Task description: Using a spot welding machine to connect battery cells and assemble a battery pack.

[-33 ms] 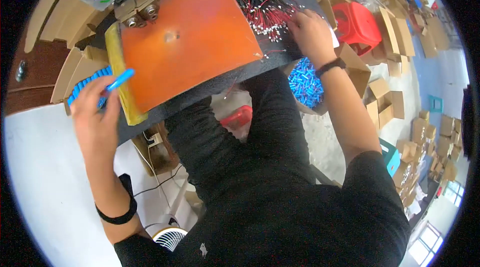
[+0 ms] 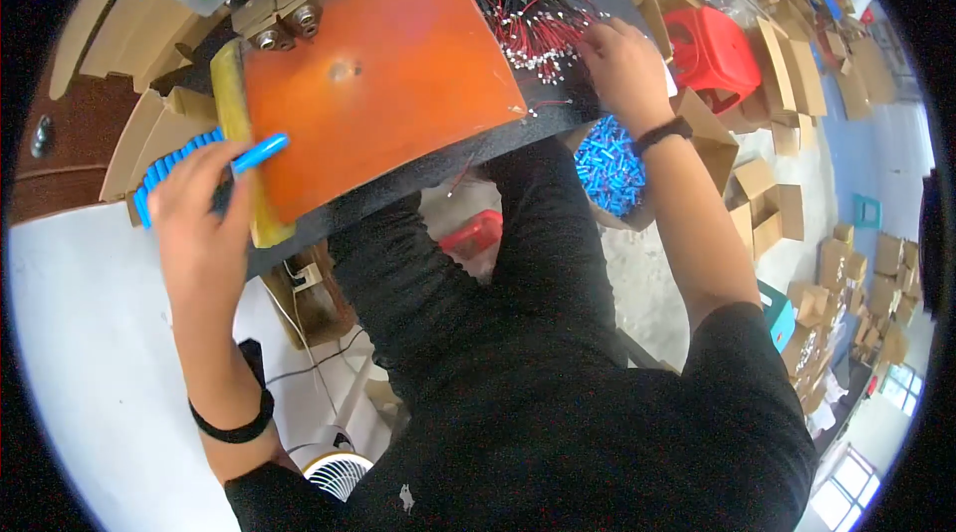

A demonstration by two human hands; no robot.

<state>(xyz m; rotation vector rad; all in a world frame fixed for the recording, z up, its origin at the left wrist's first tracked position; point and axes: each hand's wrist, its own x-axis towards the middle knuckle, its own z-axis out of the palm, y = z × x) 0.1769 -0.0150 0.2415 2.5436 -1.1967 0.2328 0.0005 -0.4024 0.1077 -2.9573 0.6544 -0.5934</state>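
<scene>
My left hand (image 2: 202, 198) pinches a blue cylindrical battery cell (image 2: 261, 152) between thumb and fingers. The cell sticks out over the yellow edge strip (image 2: 231, 99) of an orange board (image 2: 388, 84). Behind that hand, a row of blue battery cells (image 2: 164, 169) sits in a cardboard box, partly hidden by my fingers. My right hand (image 2: 629, 74) is at the right side of a pile of red and black wire leads (image 2: 538, 29) with white connectors. Its fingers are closed on the red wires there, though the fingertips are partly hidden.
A metal machine head (image 2: 284, 19) stands over the board's far left corner. Below my right forearm is a box full of blue battery cells (image 2: 609, 168). A red stool (image 2: 712, 54) and several cardboard boxes (image 2: 767, 203) stand on the floor to the right.
My left hand has moved a little to the right with the battery cell, farther over the orange board's edge. The right hand stays at the wire leads, nearly unmoved.
</scene>
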